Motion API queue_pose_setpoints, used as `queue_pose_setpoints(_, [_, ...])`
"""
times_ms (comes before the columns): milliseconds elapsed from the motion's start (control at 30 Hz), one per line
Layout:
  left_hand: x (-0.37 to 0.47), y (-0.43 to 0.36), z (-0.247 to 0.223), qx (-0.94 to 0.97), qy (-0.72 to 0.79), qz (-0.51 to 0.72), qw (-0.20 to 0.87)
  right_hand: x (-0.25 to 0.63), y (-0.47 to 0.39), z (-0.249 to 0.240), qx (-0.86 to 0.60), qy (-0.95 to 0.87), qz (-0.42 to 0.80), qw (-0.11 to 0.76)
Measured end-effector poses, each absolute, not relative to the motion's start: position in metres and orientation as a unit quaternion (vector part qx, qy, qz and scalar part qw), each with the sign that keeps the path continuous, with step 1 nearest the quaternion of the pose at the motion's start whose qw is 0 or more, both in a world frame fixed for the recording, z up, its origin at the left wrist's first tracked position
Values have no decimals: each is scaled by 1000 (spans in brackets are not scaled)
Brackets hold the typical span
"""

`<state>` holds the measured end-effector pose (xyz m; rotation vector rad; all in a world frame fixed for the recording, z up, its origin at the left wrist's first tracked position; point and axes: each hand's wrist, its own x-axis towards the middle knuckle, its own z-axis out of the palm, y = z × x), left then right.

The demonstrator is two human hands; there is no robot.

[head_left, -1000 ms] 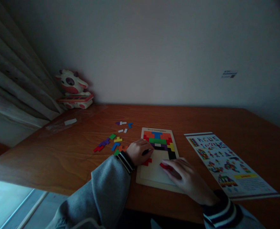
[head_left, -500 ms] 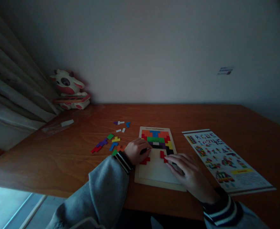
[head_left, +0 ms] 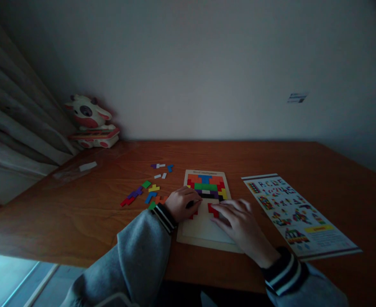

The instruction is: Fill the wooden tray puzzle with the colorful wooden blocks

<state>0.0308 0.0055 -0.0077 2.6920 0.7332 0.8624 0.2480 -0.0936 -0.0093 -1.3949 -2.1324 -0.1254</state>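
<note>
A pale puzzle board (head_left: 203, 232) lies on the table, its upper half filled with coloured pieces such as a green bar (head_left: 206, 186) and a blue piece (head_left: 204, 179). My left hand (head_left: 183, 204) rests over the board's left edge, fingers curled together near the black piece; what they hold, if anything, is hidden. Part of a red piece shows under that hand. My right hand (head_left: 239, 221) has its fingertips on another red piece (head_left: 212, 209) in the middle of the board.
Loose coloured pieces (head_left: 150, 197) lie left of the board, with small white ones (head_left: 157, 176) behind. A printed pattern sheet (head_left: 296, 213) lies at the right. A cow toy (head_left: 90, 121) stands at the back left by the curtain (head_left: 18, 102).
My right hand has moved slightly left across the board together with the red piece. My left hand has stayed nearly in place. The whole view has shifted a little.
</note>
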Motion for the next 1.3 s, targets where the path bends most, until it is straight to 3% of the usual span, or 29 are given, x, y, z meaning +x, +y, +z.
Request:
queue_pose_setpoints(133, [31, 6, -9, 915, 248, 295, 117, 245, -94, -12, -507, -803, -8, 313])
queue_pose_setpoints(533, [33, -2, 4, 944, 120, 267, 155, 249, -91, -17, -484, -785, -42, 384])
queue_pose_setpoints(833, [35, 1, -6, 947, 134, 266, 123, 248, -88, -18, -533, -756, -44, 379])
queue_pose_setpoints(1100, [37, 0, -5, 935, 154, 257, 192, 246, -88, -19, -533, -751, -8, 390])
queue_pose_setpoints(1300, [38, 1, -8, 939, 163, 276, 127, 254, -98, -11, -536, -746, -12, 394])
